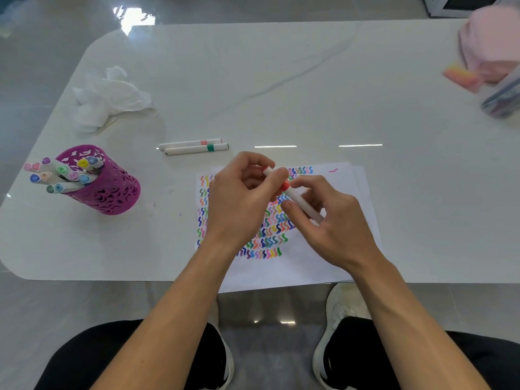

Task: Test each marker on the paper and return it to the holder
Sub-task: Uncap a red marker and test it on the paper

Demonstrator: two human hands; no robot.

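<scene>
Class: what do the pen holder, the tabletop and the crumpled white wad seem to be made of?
Pen holder: magenta plastic or painted metal, glossy, with cut-out holes. Tabletop: polished stone or laminate, grey veins, mirror-like glare. Crumpled wad: probably tissue paper, matte, soft creases.

Both hands over the paper (318, 263), which bears rows of coloured squiggles. Left hand (239, 198) pinches the upper end of a red-banded marker (291, 194); right hand (329, 220) grips its white barrel lower down. Marker tilted, off the sheet.

Beyond the paper, a pink-banded marker (191, 143) and a green-banded marker (197, 149) lie side by side on the white table (309, 94). Magenta holder (112, 192) at left, full of markers. Crumpled tissue (109, 97) behind it.
</scene>
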